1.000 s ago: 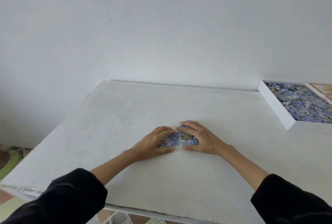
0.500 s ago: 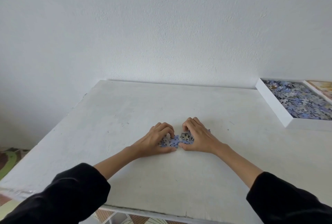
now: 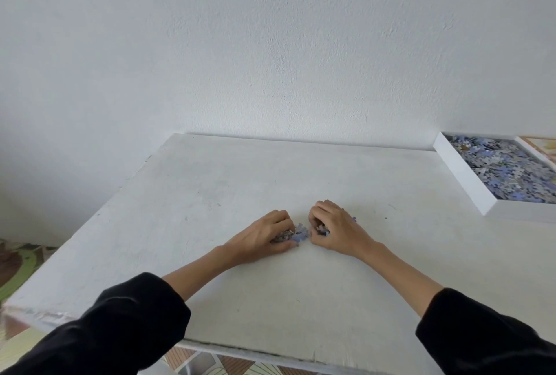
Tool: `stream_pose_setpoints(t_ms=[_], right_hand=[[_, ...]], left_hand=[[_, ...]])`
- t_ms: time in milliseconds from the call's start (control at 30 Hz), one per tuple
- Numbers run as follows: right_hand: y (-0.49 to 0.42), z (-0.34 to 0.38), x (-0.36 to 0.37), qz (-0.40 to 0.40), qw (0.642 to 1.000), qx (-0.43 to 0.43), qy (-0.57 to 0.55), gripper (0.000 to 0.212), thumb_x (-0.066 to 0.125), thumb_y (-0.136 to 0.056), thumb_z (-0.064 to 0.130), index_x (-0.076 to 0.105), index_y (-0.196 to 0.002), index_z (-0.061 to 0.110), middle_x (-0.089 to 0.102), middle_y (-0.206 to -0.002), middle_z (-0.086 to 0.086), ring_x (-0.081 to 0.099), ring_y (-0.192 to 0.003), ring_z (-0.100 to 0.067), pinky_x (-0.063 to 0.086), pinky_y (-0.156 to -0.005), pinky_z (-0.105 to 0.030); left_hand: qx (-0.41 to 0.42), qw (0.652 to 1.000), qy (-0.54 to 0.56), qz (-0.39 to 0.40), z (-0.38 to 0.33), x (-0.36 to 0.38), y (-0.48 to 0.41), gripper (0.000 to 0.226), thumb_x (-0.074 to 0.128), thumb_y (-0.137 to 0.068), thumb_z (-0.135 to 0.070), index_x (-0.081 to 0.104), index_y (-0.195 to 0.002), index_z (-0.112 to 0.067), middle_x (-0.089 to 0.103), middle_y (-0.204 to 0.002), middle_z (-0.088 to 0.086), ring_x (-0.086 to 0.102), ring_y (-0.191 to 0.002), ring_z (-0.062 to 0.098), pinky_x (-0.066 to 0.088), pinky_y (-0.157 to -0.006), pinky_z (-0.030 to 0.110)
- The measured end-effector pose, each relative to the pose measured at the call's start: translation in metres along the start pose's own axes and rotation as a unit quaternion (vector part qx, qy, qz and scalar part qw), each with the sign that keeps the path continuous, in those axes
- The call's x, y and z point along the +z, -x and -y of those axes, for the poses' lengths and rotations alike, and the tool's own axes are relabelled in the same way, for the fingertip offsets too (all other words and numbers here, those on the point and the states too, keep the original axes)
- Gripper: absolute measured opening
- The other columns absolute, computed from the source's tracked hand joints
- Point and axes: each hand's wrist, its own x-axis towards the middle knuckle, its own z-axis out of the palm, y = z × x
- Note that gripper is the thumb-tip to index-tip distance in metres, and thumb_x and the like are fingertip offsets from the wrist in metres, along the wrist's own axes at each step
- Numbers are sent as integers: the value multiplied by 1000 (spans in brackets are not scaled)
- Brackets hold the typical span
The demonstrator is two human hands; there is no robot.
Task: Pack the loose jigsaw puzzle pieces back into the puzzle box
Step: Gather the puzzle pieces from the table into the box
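Loose pieces [image 3: 301, 234]: a small blue-grey heap on the tabletop [image 3: 270, 170], well left of the puzzle box [image 3: 463, 182] and nearer the person. Both hands are on it!
Left grip [image 3: 264, 239]: fingers curled over the part of the heap farther from the box, thumb along the near edge, pieces bunched underneath.
Right grip [image 3: 334, 228]: fingers curled down tight on the box-side part, pieces peeking out by the thumb and at the box side.
Gap: a few blue pieces lie bare between the two grips.
Puzzle box: white, open, against the wall [image 3: 270, 58], heaped with packed pieces [image 3: 511, 173].
Printed panel [image 3: 541, 145]: just right of the box, cut off by the frame.
Sleeves [image 3: 120, 323]: black, forearms bare.
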Motion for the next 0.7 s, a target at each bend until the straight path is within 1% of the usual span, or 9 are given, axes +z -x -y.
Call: stream_pose_setpoints(t_ms=[67,133,233,333,400,467,567,633,700], right_hand=[[1,0,0,-12,1000,7,-17,9,48,-79,20,42,-75,14,46,-64,2,38,-58,-13,30,-53,-21],[1,-2,2,-24,999,6,-22,15,46,-84,30,45,-80,15,49,-60,-1,41,-51,-16,35,-48,-25],[2,-3,1,-32,999,1,-43,20,48,-87,39,51,-87,19,49,-55,-2,43,-47,-17,39,-47,-28],[2,-2,-3,-69,993,7,-92,25,57,-85,39,59,-95,16,51,-58,5,46,-48,-12,41,-50,-23],[1,-3,-5,-95,988,2,-122,25,61,-83,38,63,-89,14,58,-68,10,53,-55,-10,47,-54,-28],[-1,-3,-8,-112,984,-7,-139,24,65,-81,36,63,-78,12,61,-73,8,57,-62,-11,48,-58,-30],[-5,-2,-16,-134,981,-14,-140,24,72,-77,28,56,-68,11,54,-67,10,50,-59,-5,44,-57,-23],[-6,-3,-22,-142,979,-8,-143,25,75,-75,21,54,-67,11,50,-65,13,46,-59,-3,41,-57,-19],[-7,-7,-29,-149,978,-1,-143,25,75,-75,17,52,-66,11,49,-65,14,45,-58,-3,39,-57,-17]], left_hand=[[-16,1000,1,16,-3,-2,1,45,38,-91,-46,49,-91,-3,49,-84,7,39,-71,16,32,-62,24],[-40,999,2,28,-6,-3,3,51,30,-90,-50,46,-92,-3,51,-81,9,42,-67,20,34,-60,28],[-74,996,24,43,-8,-5,4,32,39,-97,-37,46,-99,-6,51,-74,-2,50,-58,19,35,-54,19],[-99,993,58,29,-11,-7,5,16,46,-97,-24,48,-104,-9,45,-66,-13,56,-53,17,35,-51,13],[-107,991,81,10,-12,-8,6,8,48,-97,-21,47,-104,-20,47,-62,-14,59,-52,13,38,-52,17],[-116,988,105,-2,-13,-9,8,16,47,-96,-18,44,-102,-33,55,-67,-10,59,-47,6,41,-53,20],[-113,986,119,-14,-16,-9,5,10,45,-98,-20,48,-104,-28,58,-68,-14,57,-43,4,40,-48,20],[-86,989,110,-43,-17,-8,-1,5,44,-97,-28,47,-101,-27,52,-63,-14,48,-42,2,37,-48,15],[-56,992,88,-69,-18,-7,-10,9,39,-94,-35,45,-98,-30,49,-63,-9,37,-47,3,32,-52,11]])
